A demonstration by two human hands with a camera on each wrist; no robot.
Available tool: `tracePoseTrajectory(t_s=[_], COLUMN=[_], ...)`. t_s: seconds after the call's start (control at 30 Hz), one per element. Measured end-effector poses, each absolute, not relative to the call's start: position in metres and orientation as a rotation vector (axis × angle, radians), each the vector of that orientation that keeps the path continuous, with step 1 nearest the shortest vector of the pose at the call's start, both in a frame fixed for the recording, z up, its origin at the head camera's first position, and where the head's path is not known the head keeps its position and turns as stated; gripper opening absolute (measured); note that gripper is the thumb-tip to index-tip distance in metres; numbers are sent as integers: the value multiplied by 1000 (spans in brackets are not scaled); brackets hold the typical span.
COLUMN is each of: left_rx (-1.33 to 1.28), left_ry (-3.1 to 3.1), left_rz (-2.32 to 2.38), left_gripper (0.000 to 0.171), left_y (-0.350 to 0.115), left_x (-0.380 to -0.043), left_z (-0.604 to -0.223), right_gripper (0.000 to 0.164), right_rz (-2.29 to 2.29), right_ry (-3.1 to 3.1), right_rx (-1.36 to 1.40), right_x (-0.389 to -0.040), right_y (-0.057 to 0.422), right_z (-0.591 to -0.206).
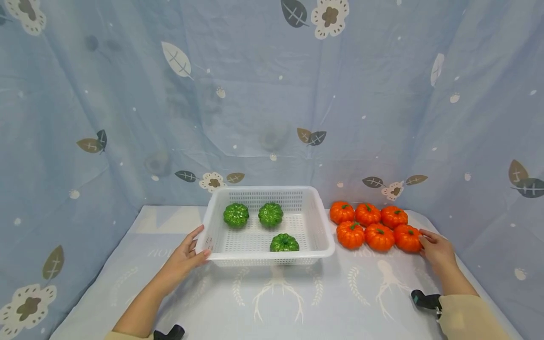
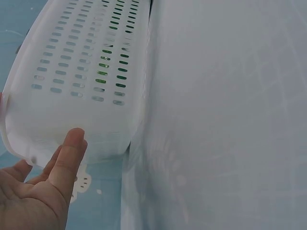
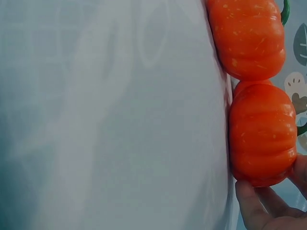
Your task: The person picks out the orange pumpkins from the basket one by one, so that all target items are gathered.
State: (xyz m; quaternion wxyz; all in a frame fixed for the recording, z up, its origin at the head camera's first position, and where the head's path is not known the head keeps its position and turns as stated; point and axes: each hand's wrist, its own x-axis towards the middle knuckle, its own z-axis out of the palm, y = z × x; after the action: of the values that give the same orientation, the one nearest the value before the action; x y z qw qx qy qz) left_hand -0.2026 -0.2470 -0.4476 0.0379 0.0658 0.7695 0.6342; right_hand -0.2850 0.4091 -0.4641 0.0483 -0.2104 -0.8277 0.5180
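Observation:
A white slotted plastic basket [image 1: 265, 255] holds three glossy green pumpkins: one at the back left [image 1: 236, 216], one at the back middle [image 1: 270, 215] and one at the front right [image 1: 284, 242]. My left hand [image 1: 185, 255] touches the basket's left end, its fingers fairly straight against the outer side and the thumb near the front corner. To the right, several orange pumpkins [image 1: 379, 237] sit in two rows. My right hand [image 1: 439, 251] holds the right end of the front row's last orange pumpkin [image 3: 263, 134] between fingers and thumb.
A pale patterned cloth [image 1: 323, 302] covers the table. Behind and beside it hangs a blue curtain [image 1: 255, 94] with leaves and flowers. Black wrist devices show at the left wrist [image 1: 170, 332] and the right wrist [image 1: 426, 300].

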Motion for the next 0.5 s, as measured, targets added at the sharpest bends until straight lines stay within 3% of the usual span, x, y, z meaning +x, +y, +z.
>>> tracePoseTrajectory(t_s=[0.5], left_rx=[201], left_ry=[2377], left_rz=[1938], left_gripper=[83], left_y=[-245], left_x=[-201], left_z=[-451], right_gripper=[50], right_rz=[1564], right_ry=[-2547], right_rx=[-621], right_x=[-286], right_y=[413], right_z=[-467])
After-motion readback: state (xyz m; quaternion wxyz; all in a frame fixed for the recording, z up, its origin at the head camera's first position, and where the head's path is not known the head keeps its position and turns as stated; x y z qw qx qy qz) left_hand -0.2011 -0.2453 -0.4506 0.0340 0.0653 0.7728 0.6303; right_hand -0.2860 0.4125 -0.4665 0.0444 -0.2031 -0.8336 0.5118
